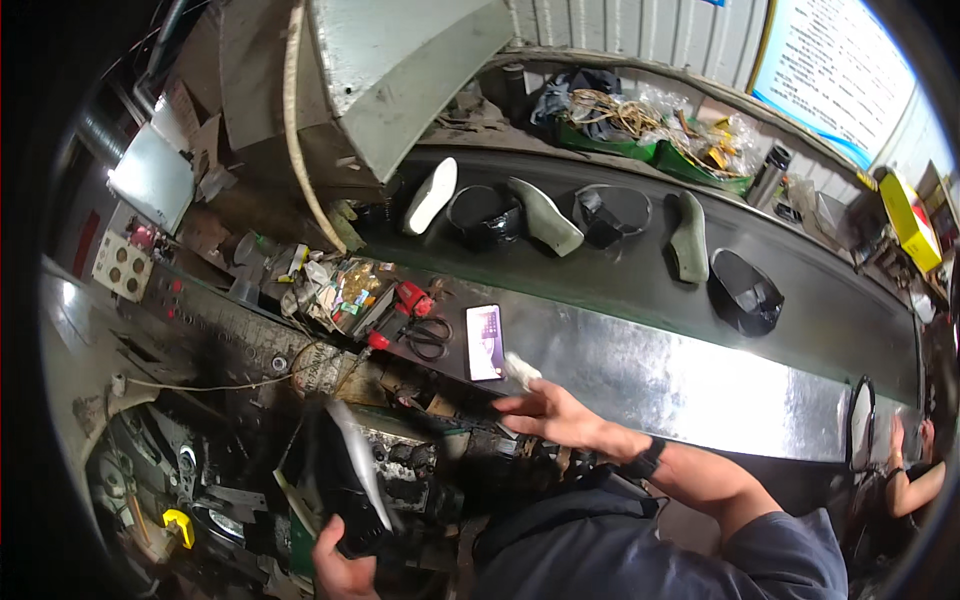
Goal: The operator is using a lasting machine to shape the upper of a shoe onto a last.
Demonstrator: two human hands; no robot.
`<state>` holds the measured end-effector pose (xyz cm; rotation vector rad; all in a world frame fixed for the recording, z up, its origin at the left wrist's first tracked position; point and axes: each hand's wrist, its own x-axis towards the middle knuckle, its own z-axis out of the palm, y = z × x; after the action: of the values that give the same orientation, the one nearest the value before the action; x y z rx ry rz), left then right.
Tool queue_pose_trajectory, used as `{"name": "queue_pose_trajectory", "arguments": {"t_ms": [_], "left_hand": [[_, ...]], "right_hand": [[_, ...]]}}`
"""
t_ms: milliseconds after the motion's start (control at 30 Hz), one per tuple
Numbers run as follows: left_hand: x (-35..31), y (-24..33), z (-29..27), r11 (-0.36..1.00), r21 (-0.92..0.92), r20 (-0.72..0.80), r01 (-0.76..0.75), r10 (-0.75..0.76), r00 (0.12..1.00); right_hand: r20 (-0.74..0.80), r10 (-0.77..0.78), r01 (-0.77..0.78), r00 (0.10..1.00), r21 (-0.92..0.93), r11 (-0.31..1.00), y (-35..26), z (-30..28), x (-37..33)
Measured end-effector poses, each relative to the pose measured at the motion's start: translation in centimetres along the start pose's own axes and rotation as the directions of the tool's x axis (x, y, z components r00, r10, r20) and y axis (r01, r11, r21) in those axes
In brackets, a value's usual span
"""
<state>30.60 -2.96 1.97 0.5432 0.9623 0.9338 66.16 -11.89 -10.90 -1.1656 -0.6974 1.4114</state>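
Note:
My left hand [345,565] is closed on the lower end of a black shoe upper [345,490], held tilted over the machine at the lower left. A whitish strip runs along its edge, and motion smears its outline. To the right, my right hand [555,412] reaches across the bench edge with its fingers apart. By its fingertips is a white crumpled wad [520,371], like cloth or tissue; whether they touch cannot be made out. Just beyond, a phone [485,343] with a lit screen lies on the metal bench top [620,365].
A dark conveyor belt [640,270] carries several shoe lasts [545,218] and black shoe uppers [745,290]. Left of the phone lie a red tool [412,298] and black cable [428,338]. Green trays [605,146] stand behind. Another person's arm [915,488] shows at far right.

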Motion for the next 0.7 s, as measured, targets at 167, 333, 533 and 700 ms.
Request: {"name": "queue_pose_trajectory", "arguments": {"t_ms": [167, 333, 533, 700], "left_hand": [[2.0, -4.4, 4.3, 0.905, -0.206, 0.093, 0.372, -0.36, 0.928], [6.4, -9.2, 2.8, 0.834, -0.066, 0.214, 0.548, -0.525, 0.824], [5.6, -8.4, 10.8, 0.969, 0.115, 0.354, 0.219, -0.246, 0.902], [7.1, -10.1, 19.1, 0.906, 0.354, 0.501, -0.231, 0.025, 0.865]], "right_hand": [[-0.042, -0.088, 0.097, 0.995, 0.495, 0.863, -4.9, 1.5, -2.8], [-0.247, -0.26, 0.346, 0.933, 0.43, 0.834, -7.0, 1.6, -7.4], [-0.55, -0.191, 0.453, 0.813, 0.392, 0.8, -4.7, -1.4, -10.0], [-0.554, 0.12, 0.13, 0.824, 0.391, 0.911, -1.1, -4.7, -13.9]]}}
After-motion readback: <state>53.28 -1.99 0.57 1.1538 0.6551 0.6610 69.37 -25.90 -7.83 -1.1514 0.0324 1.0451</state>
